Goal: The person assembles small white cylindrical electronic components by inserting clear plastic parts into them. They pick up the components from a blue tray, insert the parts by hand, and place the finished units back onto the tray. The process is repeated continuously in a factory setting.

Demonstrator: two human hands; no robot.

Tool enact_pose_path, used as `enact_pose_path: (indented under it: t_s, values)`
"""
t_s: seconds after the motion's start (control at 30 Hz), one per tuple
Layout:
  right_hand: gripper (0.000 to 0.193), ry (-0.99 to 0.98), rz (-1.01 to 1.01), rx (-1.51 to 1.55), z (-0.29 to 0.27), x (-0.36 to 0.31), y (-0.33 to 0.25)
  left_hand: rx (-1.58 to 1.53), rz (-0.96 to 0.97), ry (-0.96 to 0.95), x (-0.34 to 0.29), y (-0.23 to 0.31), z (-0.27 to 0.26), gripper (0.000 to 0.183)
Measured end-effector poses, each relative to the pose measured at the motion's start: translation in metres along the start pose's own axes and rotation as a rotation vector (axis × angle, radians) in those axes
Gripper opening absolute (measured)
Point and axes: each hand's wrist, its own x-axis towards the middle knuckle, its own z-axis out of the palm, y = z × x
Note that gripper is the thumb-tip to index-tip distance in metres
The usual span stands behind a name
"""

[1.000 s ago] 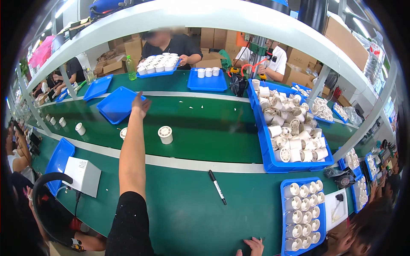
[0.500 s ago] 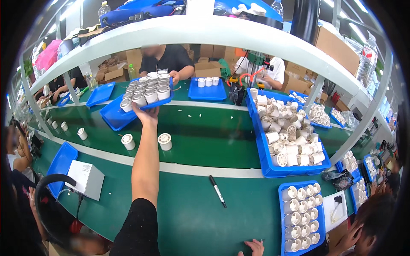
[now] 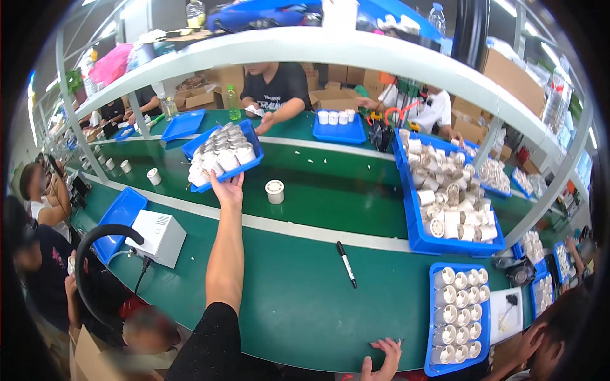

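My left hand (image 3: 227, 187) is stretched out over the green belt, gripping the near edge of a blue tray (image 3: 202, 188) from below. Rows of white cylindrical cups (image 3: 223, 152) with grey tops fill this tilted tray. Close to its far right corner is a co-worker's open hand (image 3: 265, 122); whether it touches the tray I cannot tell. Low in the picture my right hand (image 3: 383, 359) is at the bench's near edge, fingers apart and holding nothing. Nearest to it stands a blue tray (image 3: 433, 317) of upright white cups with white inserts (image 3: 459, 314).
A black-and-white marker (image 3: 347, 264) lies on the green bench. On the belt stand a single white cup (image 3: 274, 192) and others farther left. A large blue bin (image 3: 413, 228) heaped with white parts is at right. A white box (image 3: 159, 236) sits left, below a white overhead shelf (image 3: 286, 51).
The loaded tray has come nearer and turned, and the co-worker's hand has shifted at its far corner. My right hand shows more and its fingers are spread. The whole view has swung left.
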Motion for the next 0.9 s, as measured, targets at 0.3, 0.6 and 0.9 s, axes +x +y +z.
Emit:
enact_pose_path:
  t_s: [0.3, 0.6, 0.9]
  values:
    - [0.046, 0.039, -0.038, 0.078, -0.002, -0.005, 0.005, 0.144, -0.094, -0.082, -0.015, 0.035, -0.020, 0.064]
    - [0.045, 0.054, -0.129, 0.037, 0.003, -0.009, 0.021, 0.182, -0.074, -0.173, -0.095, 0.099, 0.017, 0.065]
    - [0.051, -0.034, -0.181, 0.169, -0.002, -0.007, 0.018, 0.173, -0.141, -0.142, -0.241, 0.137, 0.017, 0.056]
